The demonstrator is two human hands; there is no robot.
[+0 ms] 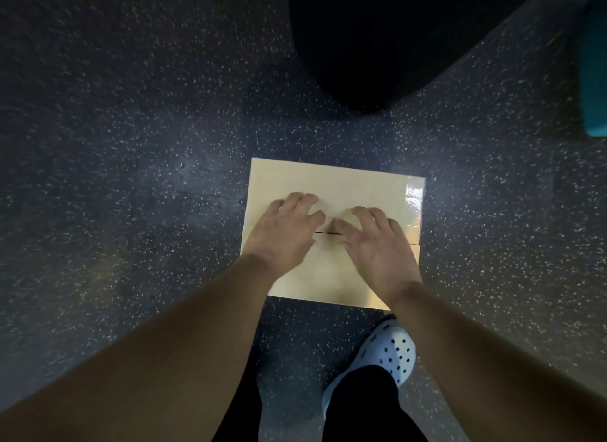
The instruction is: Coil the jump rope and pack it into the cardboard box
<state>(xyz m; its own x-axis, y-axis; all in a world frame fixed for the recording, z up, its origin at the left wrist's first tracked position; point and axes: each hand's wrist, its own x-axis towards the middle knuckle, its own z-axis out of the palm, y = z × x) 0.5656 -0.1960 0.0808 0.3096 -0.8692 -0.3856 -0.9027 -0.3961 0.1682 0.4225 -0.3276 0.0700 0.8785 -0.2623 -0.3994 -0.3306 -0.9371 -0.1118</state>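
Observation:
A tan cardboard box (331, 182) lies on the dark speckled floor in the middle of the head view, its top flaps folded down. A thin dark seam shows between the flaps, between my two hands. My left hand (289, 231) rests flat on the left part of the flaps, fingers spread. Beside it, my right hand (374, 241) presses on the right part, fingers spread too. Neither hand holds anything. The jump rope is not visible. Clear tape glints along the box's right edge.
A large black shape (377, 40) stands on the floor just beyond the box. A teal object (596, 80) sits at the right edge. My foot in a pale perforated clog (391, 353) stands close to the box's near edge.

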